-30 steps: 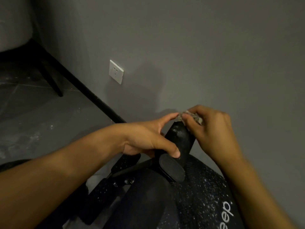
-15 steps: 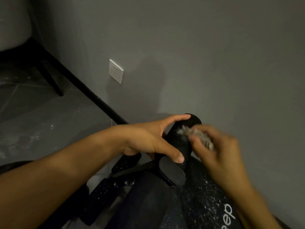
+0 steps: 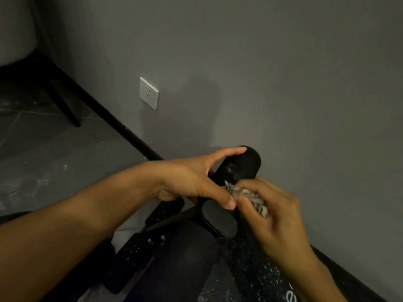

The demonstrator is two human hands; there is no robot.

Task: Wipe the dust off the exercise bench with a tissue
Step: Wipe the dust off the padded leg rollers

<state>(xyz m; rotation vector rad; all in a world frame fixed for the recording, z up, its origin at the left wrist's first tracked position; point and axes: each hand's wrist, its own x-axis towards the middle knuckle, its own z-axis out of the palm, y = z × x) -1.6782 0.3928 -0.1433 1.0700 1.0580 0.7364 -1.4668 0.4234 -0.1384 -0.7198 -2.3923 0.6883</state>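
Below the white wall socket [image 3: 149, 93], the left hand [image 3: 192, 179] gripped a black foam bench roller [image 3: 237, 166] while right-hand fingers [image 3: 250, 201] pinched a crumpled grey tissue [image 3: 248, 196] against it, best wiped firmly along its length.

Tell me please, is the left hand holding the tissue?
No, the right hand holds the crumpled tissue; the left hand grips the black roller pad.

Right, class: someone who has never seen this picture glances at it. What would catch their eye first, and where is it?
First, the two hands at centre: the left hand grips a black foam roller while the right hand presses a crumpled grey tissue against it. Next, the white wall socket stands out on the grey wall, upper left of the hands. Below, the dust-speckled black bench pad fills the bottom.
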